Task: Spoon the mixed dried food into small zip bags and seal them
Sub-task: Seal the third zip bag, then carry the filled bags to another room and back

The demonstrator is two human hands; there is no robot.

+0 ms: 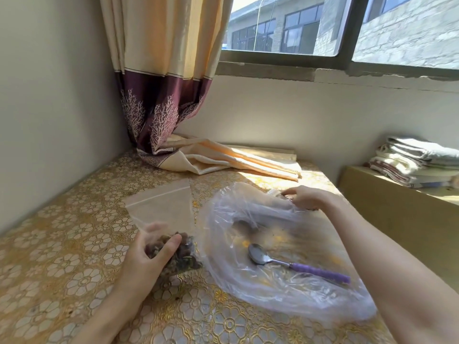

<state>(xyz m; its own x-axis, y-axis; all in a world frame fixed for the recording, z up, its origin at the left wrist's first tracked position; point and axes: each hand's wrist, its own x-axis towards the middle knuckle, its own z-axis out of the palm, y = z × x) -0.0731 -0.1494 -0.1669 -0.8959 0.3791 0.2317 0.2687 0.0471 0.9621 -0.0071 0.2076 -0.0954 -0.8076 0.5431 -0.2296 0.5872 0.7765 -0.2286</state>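
Dried food (178, 252) fills the zip bag (164, 209) clenched in my left hand (149, 254), my right hand (305, 197) pinches the big plastic bag's (273, 289) edge, so sealing seems next.

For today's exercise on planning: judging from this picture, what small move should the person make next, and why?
Probably press the zip bag shut along its top. The left hand already has a grip on its filled bottom, the spoon lies idle on the large plastic bag, and the right hand only touches that bag's far edge.
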